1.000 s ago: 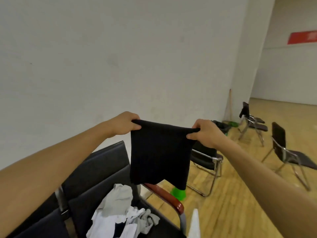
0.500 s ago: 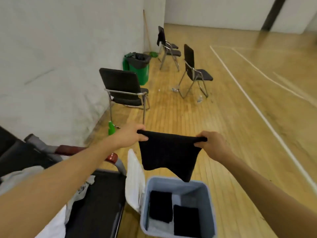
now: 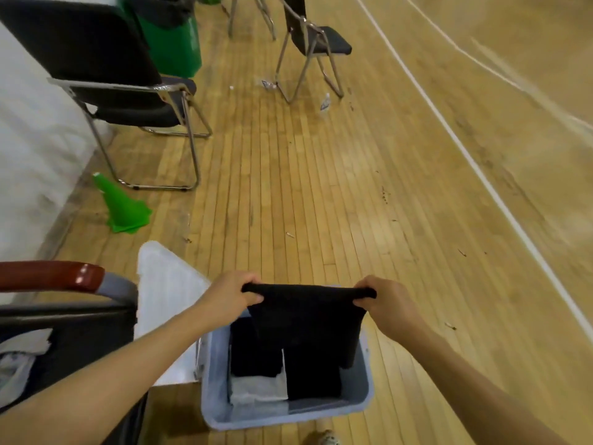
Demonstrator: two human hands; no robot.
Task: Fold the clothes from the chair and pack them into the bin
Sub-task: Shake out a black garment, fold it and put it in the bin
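A folded black garment (image 3: 308, 319) hangs over the grey-blue bin (image 3: 364, 391), its lower edge inside the bin's opening. My left hand (image 3: 229, 295) pinches its top left corner and my right hand (image 3: 383, 301) pinches its top right corner. Inside the bin lie two folded black pieces (image 3: 313, 375) and a folded white piece (image 3: 258, 388). The bin's white lid (image 3: 167, 300) stands up on its left side. The dark chair (image 3: 80, 329) with a red armrest (image 3: 51, 276) is at the lower left, holding a bit of pale clothing (image 3: 16, 364).
A green cone (image 3: 123, 205) stands on the wooden floor by the white wall. Beyond it are a black metal-frame chair (image 3: 128, 91), a green trash bin (image 3: 170, 36) and a folding chair (image 3: 316, 49). A shoe tip (image 3: 324, 440) shows below the bin.
My view has swung from the wall and chair down to the bin. Both hands have carried the black garment right and down, until it hangs into the bin's opening.
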